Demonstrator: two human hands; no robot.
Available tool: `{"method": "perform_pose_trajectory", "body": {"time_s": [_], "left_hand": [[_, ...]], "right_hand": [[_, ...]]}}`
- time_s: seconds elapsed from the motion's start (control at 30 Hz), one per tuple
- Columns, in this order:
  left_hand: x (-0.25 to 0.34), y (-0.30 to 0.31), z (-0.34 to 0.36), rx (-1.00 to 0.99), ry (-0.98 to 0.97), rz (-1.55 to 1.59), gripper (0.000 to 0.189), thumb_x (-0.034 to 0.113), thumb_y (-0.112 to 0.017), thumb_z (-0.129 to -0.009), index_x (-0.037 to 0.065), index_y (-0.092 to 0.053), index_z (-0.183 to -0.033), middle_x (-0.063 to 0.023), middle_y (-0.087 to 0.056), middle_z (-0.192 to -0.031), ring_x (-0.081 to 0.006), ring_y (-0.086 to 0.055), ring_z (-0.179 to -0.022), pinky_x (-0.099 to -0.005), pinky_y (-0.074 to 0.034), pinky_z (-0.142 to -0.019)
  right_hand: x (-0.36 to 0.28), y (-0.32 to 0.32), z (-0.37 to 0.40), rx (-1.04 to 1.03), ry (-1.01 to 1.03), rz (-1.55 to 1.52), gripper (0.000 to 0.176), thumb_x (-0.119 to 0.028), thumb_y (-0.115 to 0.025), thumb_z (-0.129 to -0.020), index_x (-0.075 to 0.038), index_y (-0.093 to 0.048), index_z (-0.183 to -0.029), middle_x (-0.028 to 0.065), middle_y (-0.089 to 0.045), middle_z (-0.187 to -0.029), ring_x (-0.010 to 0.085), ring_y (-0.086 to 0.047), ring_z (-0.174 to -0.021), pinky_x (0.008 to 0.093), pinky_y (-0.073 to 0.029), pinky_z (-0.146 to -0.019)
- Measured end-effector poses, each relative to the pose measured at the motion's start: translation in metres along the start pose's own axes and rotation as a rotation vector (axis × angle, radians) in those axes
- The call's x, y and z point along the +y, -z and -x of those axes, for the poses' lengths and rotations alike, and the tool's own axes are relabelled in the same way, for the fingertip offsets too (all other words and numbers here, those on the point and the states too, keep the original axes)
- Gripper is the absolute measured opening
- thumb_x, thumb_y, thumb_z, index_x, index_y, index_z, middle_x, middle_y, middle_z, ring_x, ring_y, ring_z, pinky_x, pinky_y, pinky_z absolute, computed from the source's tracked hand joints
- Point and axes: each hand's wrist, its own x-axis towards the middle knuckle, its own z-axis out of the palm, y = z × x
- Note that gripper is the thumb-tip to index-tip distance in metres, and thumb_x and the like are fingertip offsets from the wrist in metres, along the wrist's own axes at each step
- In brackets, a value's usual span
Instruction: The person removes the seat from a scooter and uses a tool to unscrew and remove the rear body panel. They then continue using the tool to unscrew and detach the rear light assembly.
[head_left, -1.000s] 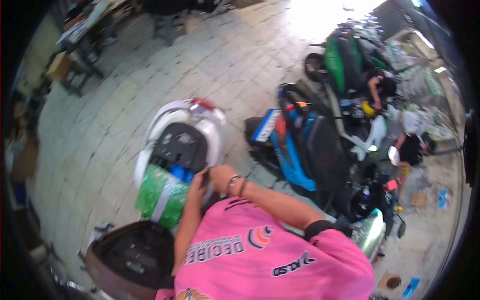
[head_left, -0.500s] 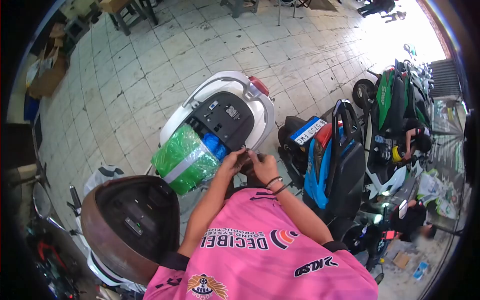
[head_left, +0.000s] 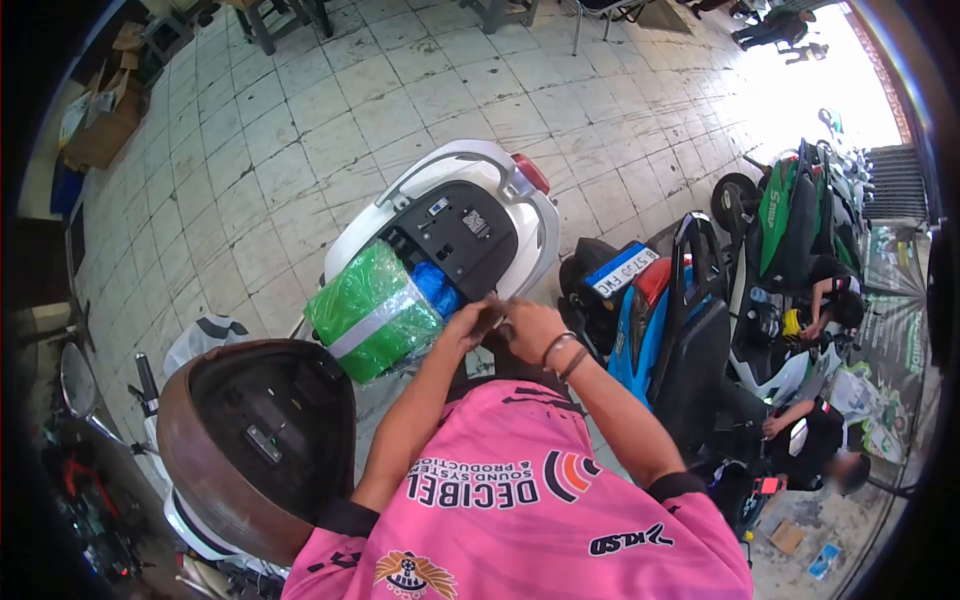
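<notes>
At the near side edge of the white scooter's rear (head_left: 440,165), my left hand (head_left: 472,324) is closed in a pinch. My right hand (head_left: 536,328), with bands on its wrist, meets it there, fingers curled together. Whatever sits between the fingertips is too small or hidden to name. Left of my hands, a green plastic-wrapped package (head_left: 372,310) with a pale strip lies in the scooter's open seat area. A blue bundle (head_left: 434,288) is tucked beside it, next to the black compartment panel (head_left: 460,235). The brown seat (head_left: 215,450) is tipped up at lower left.
Close on my right stands a blue and black motorcycle (head_left: 640,330) with a plate. Farther right are a green motorcycle (head_left: 785,220) and two people in dark shirts, one person (head_left: 835,295) bent over a vehicle. A cardboard box (head_left: 105,130) lies at far left on the tiled floor (head_left: 300,150).
My right hand has turned, its back now facing up more, while both hands stay together at the scooter's edge. The view has shifted slightly. At right, a person's arm reaches out farther.
</notes>
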Motion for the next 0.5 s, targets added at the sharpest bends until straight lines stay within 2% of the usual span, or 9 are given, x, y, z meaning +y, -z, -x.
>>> {"method": "perform_pose_trajectory", "body": {"time_s": [0.07, 0.1, 0.2, 0.23, 0.27, 0.33, 0.37, 0.4, 0.5], "left_hand": [[0.002, 0.004, -0.008, -0.029, 0.010, -0.005, 0.017, 0.023, -0.068, -0.102, 0.006, -0.069, -0.105, -0.0059, -0.073, -0.098, -0.0180, -0.072, -0.088, -0.0303, -0.061, -0.079], [0.001, 0.015, -0.014, -0.052, 0.030, -0.027, 0.017, 0.023, -0.069, -0.102, 0.006, -0.070, -0.106, -0.0066, -0.074, -0.100, -0.0178, -0.072, -0.090, -0.0301, -0.061, -0.079], [-0.003, 0.029, -0.024, -0.170, 0.094, -0.028, 0.014, 0.020, -0.068, -0.102, 0.007, -0.071, -0.105, -0.0050, -0.074, -0.101, -0.0159, -0.073, -0.091, -0.0277, -0.062, -0.078], [-0.001, 0.010, -0.009, -0.080, 0.048, 0.001, 0.013, 0.019, -0.071, -0.100, 0.007, -0.071, -0.104, -0.0055, -0.074, -0.100, -0.0159, -0.072, -0.088, -0.0267, -0.060, -0.078], [0.000, 0.000, 0.001, 0.014, 0.004, 0.029, 0.013, 0.019, -0.074, -0.099, 0.007, -0.071, -0.104, -0.0060, -0.074, -0.098, -0.0160, -0.071, -0.085, -0.0257, -0.059, -0.079], [-0.002, 0.002, 0.003, -0.015, 0.011, 0.024, 0.014, 0.019, -0.073, -0.099, 0.007, -0.071, -0.105, -0.0054, -0.074, -0.099, -0.0162, -0.072, -0.088, -0.0265, -0.058, -0.081], [-0.001, 0.002, 0.003, -0.049, 0.011, 0.020, 0.014, 0.020, -0.072, -0.099, 0.007, -0.071, -0.105, -0.0048, -0.074, -0.100, -0.0164, -0.072, -0.091, -0.0274, -0.058, -0.084], [0.001, 0.001, 0.004, -0.047, 0.014, 0.019, 0.014, 0.020, -0.072, -0.099, 0.007, -0.071, -0.105, -0.0048, -0.074, -0.100, -0.0164, -0.072, -0.091, -0.0274, -0.058, -0.084], [0.002, 0.002, 0.006, -0.071, 0.035, 0.026, 0.017, 0.021, -0.072, -0.100, 0.007, -0.072, -0.109, -0.0036, -0.075, -0.102, -0.0168, -0.072, -0.098, -0.0282, -0.057, -0.088]], "right_hand": [[0.007, -0.007, 0.006, 0.012, -0.345, -0.487, 0.045, -0.040, -0.067, -0.095, 0.001, -0.075, -0.113, 0.0251, -0.075, -0.103, 0.0431, -0.073, -0.097, 0.0482, -0.057, -0.085], [0.001, 0.005, 0.002, -0.102, -0.482, -0.564, 0.060, -0.053, -0.069, -0.094, 0.005, -0.074, -0.110, 0.0298, -0.075, -0.099, 0.0466, -0.072, -0.098, 0.0496, -0.056, -0.085], [-0.014, 0.011, -0.004, -0.133, -0.497, -0.672, 0.056, -0.048, -0.070, -0.094, 0.006, -0.073, -0.111, 0.0296, -0.075, -0.096, 0.0478, -0.072, -0.097, 0.0514, -0.056, -0.085], [-0.003, -0.023, -0.006, -0.045, -0.443, -0.446, 0.041, -0.038, -0.072, -0.091, 0.002, -0.075, -0.100, 0.0272, -0.075, -0.097, 0.0445, -0.074, -0.091, 0.0514, -0.058, -0.080], [-0.004, -0.023, -0.008, -0.046, -0.442, -0.444, 0.041, -0.038, -0.072, -0.091, 0.002, -0.075, -0.100, 0.0272, -0.075, -0.097, 0.0445, -0.074, -0.091, 0.0514, -0.058, -0.080], [-0.009, -0.020, -0.008, -0.044, -0.317, 0.054, 0.023, -0.027, -0.072, -0.088, -0.004, -0.075, -0.088, 0.0235, -0.075, -0.095, 0.0401, -0.075, -0.087, 0.0501, -0.059, -0.077], [-0.007, -0.017, -0.010, -0.024, -0.222, 0.160, 0.013, -0.020, -0.071, -0.085, -0.008, -0.074, -0.089, 0.0203, -0.075, -0.095, 0.0360, -0.076, -0.088, 0.0488, -0.060, -0.076], [-0.002, -0.016, -0.014, -0.026, -0.224, 0.157, 0.013, -0.020, -0.071, -0.085, -0.008, -0.074, -0.089, 0.0203, -0.075, -0.095, 0.0360, -0.076, -0.088, 0.0488, -0.060, -0.076], [0.017, -0.013, -0.017, 0.097, 0.005, 0.133, 0.033, -0.016, -0.070, -0.085, -0.004, -0.073, -0.116, 0.0202, -0.075, -0.104, 0.0374, -0.073, -0.103, 0.0502, -0.058, -0.085]]}}
